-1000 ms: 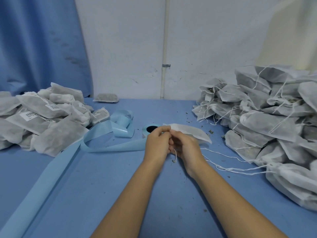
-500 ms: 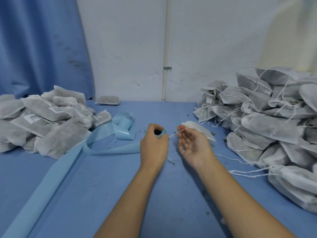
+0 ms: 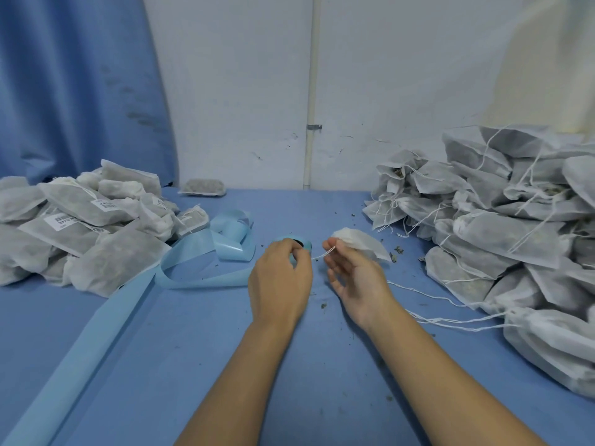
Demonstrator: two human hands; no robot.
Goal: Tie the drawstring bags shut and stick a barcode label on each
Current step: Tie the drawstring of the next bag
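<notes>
Backdrop: white wall (image 3: 402, 91) with a thin pipe (image 3: 310, 91) running down it; blue curtain (image 3: 70, 91) at the left; work surface is a blue table (image 3: 193, 381), flecked with dark crumbs.

Untied pile (image 3: 515, 226) fills the right side, strings trailing loose across the table; we read it as the input stock, set beside the right hand for an easy reach. Labelled pile (image 3: 80, 226) sits well apart on the left, white barcode stickers showing on several; we take this as the finished side, kept separate so done and undone do not mix. Pale blue liner (image 3: 96, 342) runs from the near left corner up to a loose coil at centre; probably spent label backing, let fall clear of the work. Label roll (image 3: 304, 244) stands just behind the left hand, mostly hidden by it; near enough for the sticker step.

Left hand (image 3: 280, 284): back towards us, fingers curled tight, pinching the free end of the string (image 3: 322, 254). Right hand (image 3: 357, 281): palm turned inward, thumb and forefinger pinching the bag (image 3: 363, 244) at its gathered neck; remaining fingers loosely spread, touching nothing. Bag lies just beyond the right fingertips, centre-right of the table; whether it rests on the table we cannot tell. String is taut between the hands; we judge the knot is being drawn tight; label not yet on.
</notes>
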